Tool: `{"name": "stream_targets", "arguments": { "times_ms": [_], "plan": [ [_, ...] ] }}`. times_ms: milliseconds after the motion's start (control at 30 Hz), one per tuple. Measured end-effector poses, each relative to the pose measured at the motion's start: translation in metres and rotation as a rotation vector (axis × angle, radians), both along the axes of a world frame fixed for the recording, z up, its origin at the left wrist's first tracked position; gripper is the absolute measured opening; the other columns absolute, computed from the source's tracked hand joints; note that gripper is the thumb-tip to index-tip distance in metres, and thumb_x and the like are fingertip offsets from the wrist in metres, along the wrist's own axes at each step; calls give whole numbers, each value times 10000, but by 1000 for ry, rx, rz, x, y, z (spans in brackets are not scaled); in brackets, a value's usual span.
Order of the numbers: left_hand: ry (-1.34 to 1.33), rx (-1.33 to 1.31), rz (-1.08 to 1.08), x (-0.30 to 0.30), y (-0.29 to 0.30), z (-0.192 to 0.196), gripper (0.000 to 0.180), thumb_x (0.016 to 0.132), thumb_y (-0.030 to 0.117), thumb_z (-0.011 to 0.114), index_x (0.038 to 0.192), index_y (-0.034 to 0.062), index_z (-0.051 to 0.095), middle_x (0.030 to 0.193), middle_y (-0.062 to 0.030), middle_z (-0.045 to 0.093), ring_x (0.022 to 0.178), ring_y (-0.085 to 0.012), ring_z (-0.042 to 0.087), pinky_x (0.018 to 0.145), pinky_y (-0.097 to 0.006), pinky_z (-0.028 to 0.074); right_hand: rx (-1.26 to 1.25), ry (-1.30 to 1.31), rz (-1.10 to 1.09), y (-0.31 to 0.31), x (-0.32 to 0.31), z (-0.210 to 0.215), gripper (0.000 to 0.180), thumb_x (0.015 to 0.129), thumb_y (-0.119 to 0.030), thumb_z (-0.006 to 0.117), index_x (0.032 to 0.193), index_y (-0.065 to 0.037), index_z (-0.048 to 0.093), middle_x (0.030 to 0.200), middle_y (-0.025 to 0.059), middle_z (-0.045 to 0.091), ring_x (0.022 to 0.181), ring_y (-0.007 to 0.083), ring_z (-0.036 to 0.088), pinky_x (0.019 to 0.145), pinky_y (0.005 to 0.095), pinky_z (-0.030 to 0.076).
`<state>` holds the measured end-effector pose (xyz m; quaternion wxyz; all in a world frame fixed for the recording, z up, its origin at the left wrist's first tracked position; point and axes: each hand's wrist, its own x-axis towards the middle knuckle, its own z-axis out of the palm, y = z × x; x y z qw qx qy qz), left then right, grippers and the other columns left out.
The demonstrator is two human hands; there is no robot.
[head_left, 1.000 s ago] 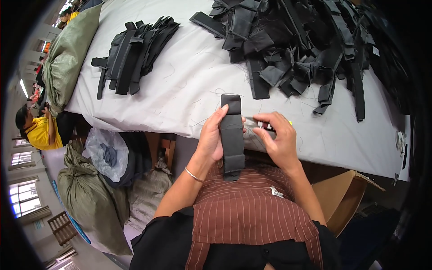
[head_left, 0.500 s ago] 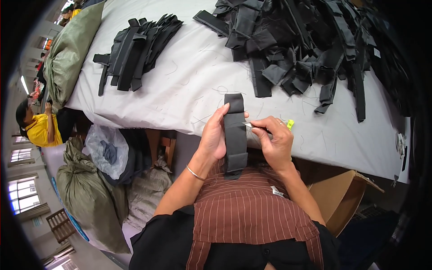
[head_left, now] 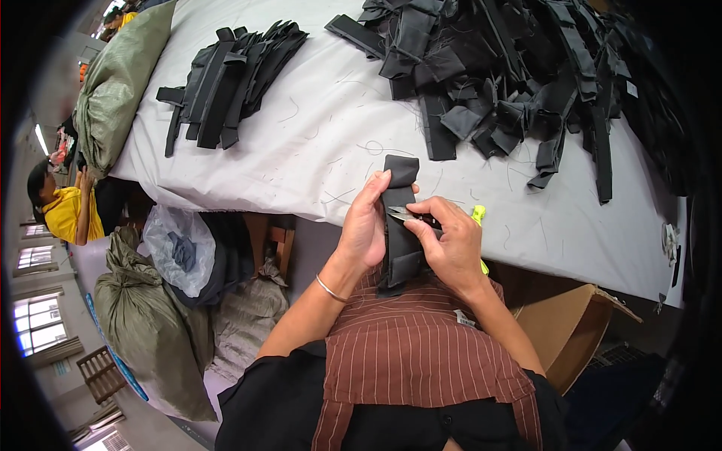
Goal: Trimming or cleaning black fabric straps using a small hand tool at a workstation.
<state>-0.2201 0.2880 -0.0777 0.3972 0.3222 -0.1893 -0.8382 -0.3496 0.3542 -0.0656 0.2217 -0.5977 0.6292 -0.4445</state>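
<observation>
A black fabric strip (head_left: 401, 197) with folded, layered sections is held upright over the table's near edge. My left hand (head_left: 366, 224) grips it along its left side, thumb up near the top. My right hand (head_left: 454, 242) is closed around small thread snips (head_left: 400, 214), whose pointed metal blades lie across the strip's middle. The handles are mostly hidden in my fingers. Bright yellow-green ribbon (head_left: 479, 215) shows beside the right hand. The strip's lower end reaches down in front of my striped brown apron (head_left: 421, 353).
A large heap of black strips (head_left: 489, 83) covers the far right of the white-covered table (head_left: 316, 165); a neater stack (head_left: 226, 90) lies left. Loose threads are scattered about. Sacks (head_left: 143, 323) stand at left, a cardboard box (head_left: 560, 331) below right. A person in yellow (head_left: 71, 214) sits far left.
The snips have moved left, from the strip's right edge to across its face. The strip has tilted and shifted slightly right in my left hand.
</observation>
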Motion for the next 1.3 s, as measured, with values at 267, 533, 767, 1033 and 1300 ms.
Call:
{"name": "stream_targets", "arguments": {
  "times_ms": [267,533,767,1033,1300],
  "plan": [
    [18,13,-21,1,2,-1,214,968,304,504,1035,102,521,973,-81,609,890,-152,590,798,-323,511,-116,56,17,-2,-5,-9,167,750,-104,723,902,-72,660,760,57,651,664,236,598,625,339,451],
    [126,-36,-122,13,9,-4,433,1007,382,418,1272,44,473,1095,-110,605,989,-192,612,846,-368,527,130,-621,34,-7,-16,4,308,831,-52,690,1130,-60,614,887,19,648,812,67,597,675,211,476],
    [-18,-98,-264,18,25,-7,602,931,464,560,1340,37,451,1092,-33,571,949,-93,552,849,-274,483,132,-589,136,-17,-11,11,210,810,5,683,1013,-40,658,891,-20,581,761,67,552,588,219,466],
    [-183,-103,-382,46,29,2,701,707,170,811,1297,-19,482,1091,-53,585,1006,-121,560,902,-241,444,-46,-641,96,-15,-25,-5,57,862,-33,617,911,-5,620,852,-23,501,638,42,414,591,178,327],
    [-266,-430,-152,52,20,24,617,697,-44,770,1247,-11,491,1147,-52,536,1047,-123,530,946,-256,429,138,-1285,359,5,-29,11,50,798,-49,511,828,-28,476,832,41,542,566,35,339,510,188,288]
  ]
}}
